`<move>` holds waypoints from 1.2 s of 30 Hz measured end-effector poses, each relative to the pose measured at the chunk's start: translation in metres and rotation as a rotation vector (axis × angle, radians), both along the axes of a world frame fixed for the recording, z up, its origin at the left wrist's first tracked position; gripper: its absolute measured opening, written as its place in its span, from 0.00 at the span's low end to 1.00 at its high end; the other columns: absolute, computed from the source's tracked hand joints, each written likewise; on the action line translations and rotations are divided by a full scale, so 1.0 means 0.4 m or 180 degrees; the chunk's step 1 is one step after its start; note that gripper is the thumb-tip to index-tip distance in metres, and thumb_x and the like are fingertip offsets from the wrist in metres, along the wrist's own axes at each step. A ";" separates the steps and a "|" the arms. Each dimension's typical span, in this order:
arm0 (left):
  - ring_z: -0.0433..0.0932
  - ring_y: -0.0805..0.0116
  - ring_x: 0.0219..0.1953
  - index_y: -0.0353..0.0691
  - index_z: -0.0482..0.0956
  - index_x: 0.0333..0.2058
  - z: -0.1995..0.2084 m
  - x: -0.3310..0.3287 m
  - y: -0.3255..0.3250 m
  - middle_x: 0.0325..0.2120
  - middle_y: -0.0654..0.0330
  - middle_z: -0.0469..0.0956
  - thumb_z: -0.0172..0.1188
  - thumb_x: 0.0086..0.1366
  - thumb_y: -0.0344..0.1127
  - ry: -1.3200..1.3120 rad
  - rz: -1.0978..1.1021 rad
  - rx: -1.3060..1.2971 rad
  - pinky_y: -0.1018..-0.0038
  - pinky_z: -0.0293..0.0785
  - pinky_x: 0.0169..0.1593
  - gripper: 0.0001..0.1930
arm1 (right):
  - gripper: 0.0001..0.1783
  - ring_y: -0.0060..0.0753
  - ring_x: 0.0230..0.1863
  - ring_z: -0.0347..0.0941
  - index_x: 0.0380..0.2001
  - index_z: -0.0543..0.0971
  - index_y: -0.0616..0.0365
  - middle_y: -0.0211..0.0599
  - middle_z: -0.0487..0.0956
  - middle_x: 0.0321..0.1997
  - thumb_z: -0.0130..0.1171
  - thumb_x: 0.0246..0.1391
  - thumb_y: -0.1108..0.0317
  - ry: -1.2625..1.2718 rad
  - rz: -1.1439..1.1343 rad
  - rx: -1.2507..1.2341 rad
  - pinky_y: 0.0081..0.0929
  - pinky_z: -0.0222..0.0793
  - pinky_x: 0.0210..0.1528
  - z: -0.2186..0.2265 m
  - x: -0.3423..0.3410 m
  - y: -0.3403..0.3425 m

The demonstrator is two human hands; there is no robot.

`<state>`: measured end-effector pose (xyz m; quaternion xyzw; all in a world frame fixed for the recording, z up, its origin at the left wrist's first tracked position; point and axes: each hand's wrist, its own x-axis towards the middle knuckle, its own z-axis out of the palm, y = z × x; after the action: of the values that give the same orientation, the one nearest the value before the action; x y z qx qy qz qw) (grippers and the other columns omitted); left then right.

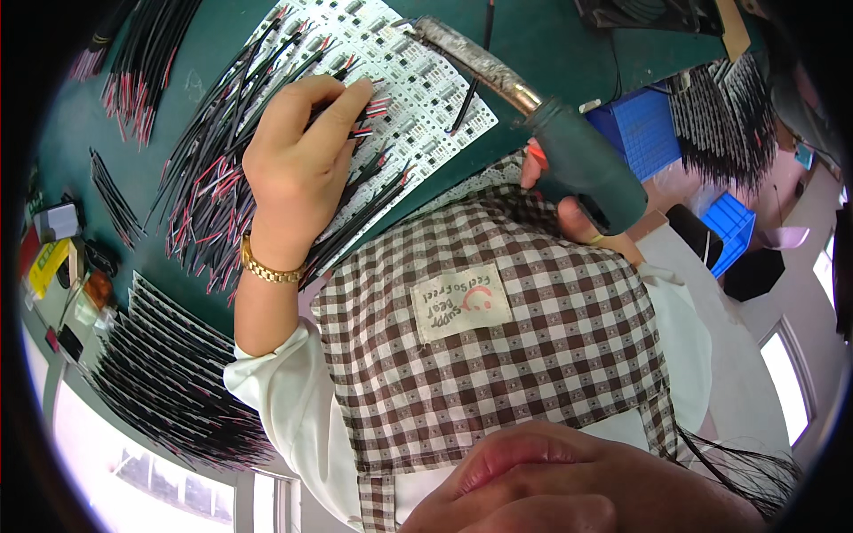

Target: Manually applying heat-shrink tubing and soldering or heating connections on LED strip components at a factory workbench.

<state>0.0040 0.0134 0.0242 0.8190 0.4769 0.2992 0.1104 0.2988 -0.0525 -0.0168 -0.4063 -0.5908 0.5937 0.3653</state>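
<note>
On the green bench [551, 40], a white board [435, 93] is laid close to the body, crowded with small parts. Black wires [209, 173] with red and white among them are fanned over its left side and spilled onto the bench. Farther left, a small bundle [114, 200] is laid by itself; larger bundles [147, 67] are set out at upper left of the view. Lower left is taken up by a tiered wired stack [173, 377]. Off to the right, a blue crate [638, 131] and a second stack [724, 124] are seen side by side, with a pinkish floor beyond. Bright windows [786, 382] are seen at both sides of the room.

Board is placed under and just right of the left hand [298, 169]. Fingers are drawn narrow over the wire ends; whether a wire is pinched can't be told. A gold watch [275, 271] is worn on that wrist. Iron [591, 164] is gripped by its dark handle in the right hand [582, 226], mostly hidden behind it. Metal end is pointed over the board's upper part; contact can't be told.

Writing: handwritten-style lettering and a red smile are carried on a pale patch [462, 302] sewn to the checked apron [569, 355]. Any print on the yellow packet [49, 266] at far left is too small to read.
</note>
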 end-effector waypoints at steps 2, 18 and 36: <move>0.75 0.67 0.30 0.42 0.83 0.35 -0.008 0.004 0.002 0.31 0.62 0.76 0.60 0.43 0.22 0.0200 -0.0009 0.0210 0.75 0.72 0.30 0.17 | 0.43 0.27 0.34 0.70 0.55 0.65 0.67 0.36 0.72 0.35 0.54 0.52 0.37 0.0107 -0.0108 -0.0048 0.23 0.66 0.37 -0.007 -0.002 -0.004; 0.73 0.72 0.27 0.38 0.80 0.36 -0.044 0.015 -0.002 0.30 0.65 0.74 0.58 0.48 0.26 0.1002 -0.0077 0.0647 0.79 0.70 0.25 0.14 | 0.34 0.27 0.35 0.67 0.40 0.71 0.63 0.34 0.70 0.33 0.55 0.50 0.38 -0.0211 0.0461 -0.0263 0.25 0.62 0.39 -0.004 0.021 0.006; 0.69 0.77 0.25 0.43 0.78 0.35 -0.058 0.021 -0.019 0.27 0.68 0.71 0.58 0.52 0.32 0.1644 0.0067 0.0779 0.83 0.65 0.22 0.10 | 0.35 0.25 0.31 0.65 0.37 0.72 0.64 0.33 0.71 0.32 0.53 0.51 0.36 -0.0130 0.0446 -0.0422 0.22 0.60 0.35 0.002 -0.010 0.012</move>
<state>0.0123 0.0059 0.0008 0.8704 0.4580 0.1371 -0.1175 0.2948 -0.0479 -0.0161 -0.3993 -0.5844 0.6473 0.2830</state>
